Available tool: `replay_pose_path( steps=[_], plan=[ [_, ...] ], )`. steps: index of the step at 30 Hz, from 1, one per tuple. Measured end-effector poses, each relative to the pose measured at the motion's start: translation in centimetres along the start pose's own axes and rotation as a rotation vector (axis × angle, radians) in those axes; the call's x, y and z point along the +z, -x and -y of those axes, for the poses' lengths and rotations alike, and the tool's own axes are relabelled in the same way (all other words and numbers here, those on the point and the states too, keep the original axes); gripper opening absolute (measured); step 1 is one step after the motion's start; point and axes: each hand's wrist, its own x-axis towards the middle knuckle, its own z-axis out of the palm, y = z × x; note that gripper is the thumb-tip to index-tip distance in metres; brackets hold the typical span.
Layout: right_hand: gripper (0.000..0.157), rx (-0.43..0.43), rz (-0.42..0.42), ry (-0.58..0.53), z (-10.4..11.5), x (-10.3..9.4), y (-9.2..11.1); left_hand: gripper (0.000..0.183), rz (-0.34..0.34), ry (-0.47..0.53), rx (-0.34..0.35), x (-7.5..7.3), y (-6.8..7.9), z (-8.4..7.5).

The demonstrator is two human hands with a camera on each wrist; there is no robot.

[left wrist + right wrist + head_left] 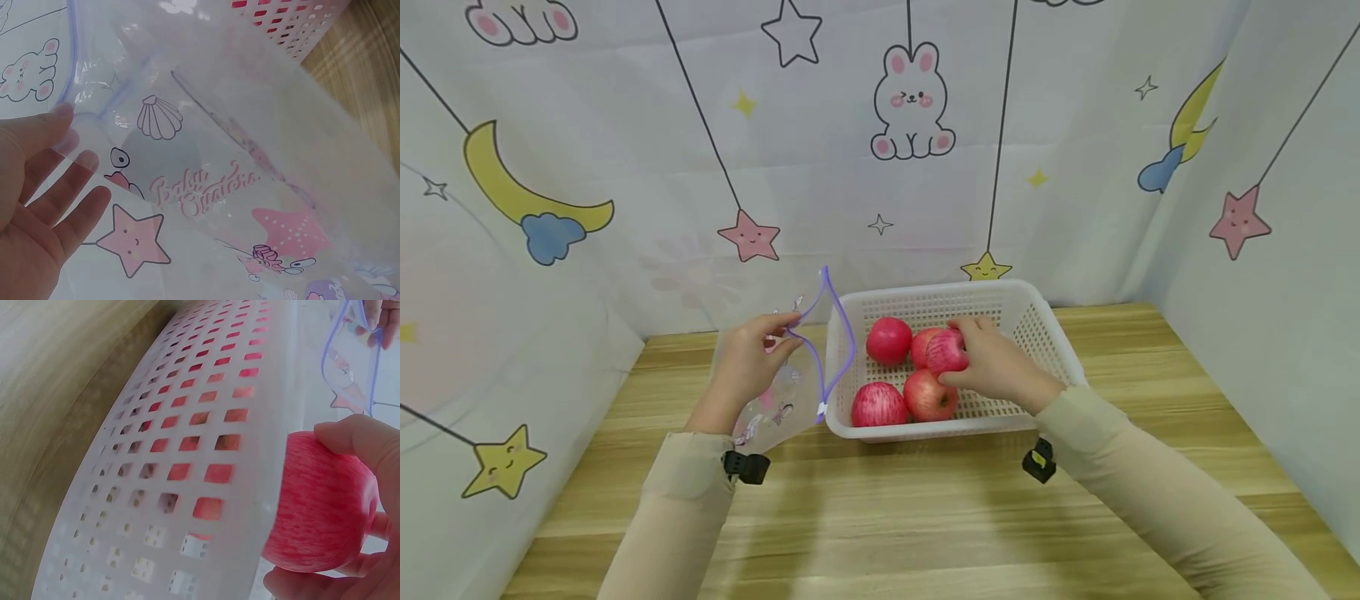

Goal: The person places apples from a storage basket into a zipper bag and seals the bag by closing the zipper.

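L hand [751, 354] pinches a clear printed bag [792, 381] by its purple edge [853, 346] btwn thumb & index, other fingers loosely spread, mouth gaping twd R hand [996, 364]. R hand's fingers curl rnd a red apple [946, 351] at the white basket [940, 430]; 4 other apples [880, 406] lie inside, just L of that hand.

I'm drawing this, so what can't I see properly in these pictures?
- Head view: part of the back apple, hidden behind the held apple.
- Left wrist view: most of the basket, cut off by the top edge.
- Right wrist view: most of the other apples, behind the basket's wall; part of the right hand, cut off by the right edge.
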Motion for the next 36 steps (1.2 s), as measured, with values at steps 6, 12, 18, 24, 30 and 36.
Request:
replay_pose_path(
  steps=[6, 12, 18, 24, 30, 36],
  plan=[
    [0.080, 0.006, -0.006, -0.007, 0.7, 0.0, 0.0, 0.031, 0.012, 0.005, -0.008, 0.1, 0.0, 0.1],
    [0.079, 0.004, -0.004, -0.021, 1.0, 0.1, -0.1, 0.031, 0.019, 0.005, -0.013, 0.1, 0.0, 0.1],
    [0.079, -0.009, -0.011, -0.035, 1.4, 0.2, -0.2, 0.032, 0.025, 0.011, -0.010, 0.1, 0.1, 0.1],
    [0.079, -0.013, -0.018, -0.063, 2.0, 0.3, -0.1, 0.032, 0.026, 0.013, -0.014, 0.1, 0.1, 0.0],
    [0.079, -0.018, -0.025, -0.077, 2.3, 0.6, -0.3, 0.032, 0.025, 0.008, -0.016, 0.1, 0.1, 0.0],
    [0.077, -0.034, -0.037, -0.086, 2.6, 0.8, -0.4, 0.032, 0.028, 0.006, -0.018, 0.1, 0.0, 0.0]
  ],
)
